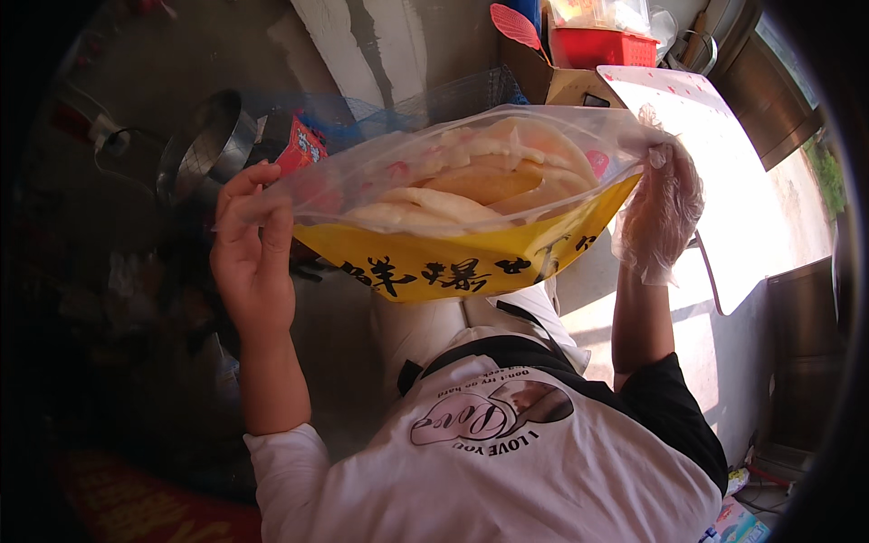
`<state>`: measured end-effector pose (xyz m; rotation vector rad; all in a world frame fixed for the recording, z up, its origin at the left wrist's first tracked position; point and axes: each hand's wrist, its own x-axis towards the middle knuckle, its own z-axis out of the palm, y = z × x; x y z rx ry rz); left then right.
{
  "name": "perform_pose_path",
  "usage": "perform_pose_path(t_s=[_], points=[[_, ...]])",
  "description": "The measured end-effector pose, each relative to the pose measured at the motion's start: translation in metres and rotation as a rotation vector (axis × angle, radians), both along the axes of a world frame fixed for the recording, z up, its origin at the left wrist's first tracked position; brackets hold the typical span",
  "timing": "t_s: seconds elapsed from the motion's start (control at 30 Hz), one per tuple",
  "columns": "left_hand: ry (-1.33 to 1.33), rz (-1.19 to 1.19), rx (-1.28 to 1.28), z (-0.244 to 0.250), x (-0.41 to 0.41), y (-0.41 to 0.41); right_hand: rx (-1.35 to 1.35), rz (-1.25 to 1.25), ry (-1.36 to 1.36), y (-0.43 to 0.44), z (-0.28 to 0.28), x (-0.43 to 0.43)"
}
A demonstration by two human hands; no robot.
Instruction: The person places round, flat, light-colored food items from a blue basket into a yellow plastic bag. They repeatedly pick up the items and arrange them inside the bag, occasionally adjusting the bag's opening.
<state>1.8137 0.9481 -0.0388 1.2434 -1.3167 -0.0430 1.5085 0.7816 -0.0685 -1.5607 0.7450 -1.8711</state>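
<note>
A yellow and clear plastic food bag (pixel 441 261) with black writing is stretched sideways between my two hands, its mouth parted. Pale, round flat breads or pastries (pixel 489 180) show inside it, several of them stacked or folded. My left hand (pixel 254 237), bare, pinches the bag's left corner between thumb and fingers. At the right corner, my right hand (pixel 658 203) grips the bag's edge and wears a clear disposable plastic glove. The bag hangs above my lap, and its lower edge is near my light trousers (pixel 421 326).
A white board or tabletop (pixel 726 170) stands at the right, beside a cardboard box (pixel 570 85). Behind are a red plastic basket (pixel 604 47) and a pink fly swatter (pixel 519 26). A round metal pan (pixel 217 146) and a blue mesh (pixel 434 95) lie beyond my left hand.
</note>
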Motion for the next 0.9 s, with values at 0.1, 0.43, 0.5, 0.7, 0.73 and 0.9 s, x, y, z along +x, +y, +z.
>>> perform_pose_path(t_s=[0.1,0.43,0.5,0.7,0.73,0.9], points=[[-0.007,-0.021,-0.021,0.001,0.0,0.006,-0.03,-0.077,0.144,-0.011,0.003,0.0],[-0.01,-0.055,-0.069,0.006,-0.001,0.008,0.005,0.1,0.115,-0.014,0.009,-0.001],[0.064,-0.055,-0.041,-0.004,-0.005,0.015,0.029,0.008,0.066,0.0,0.006,-0.011],[-0.05,-0.084,-0.02,0.0,0.001,0.008,0.061,0.072,0.11,-0.005,0.005,-0.009],[-0.083,-0.096,0.021,-0.003,0.002,0.01,0.082,0.069,0.153,-0.009,-0.003,-0.011],[-0.037,-0.053,-0.088,-0.003,-0.001,0.014,0.082,0.088,0.224,-0.009,-0.004,-0.01]])
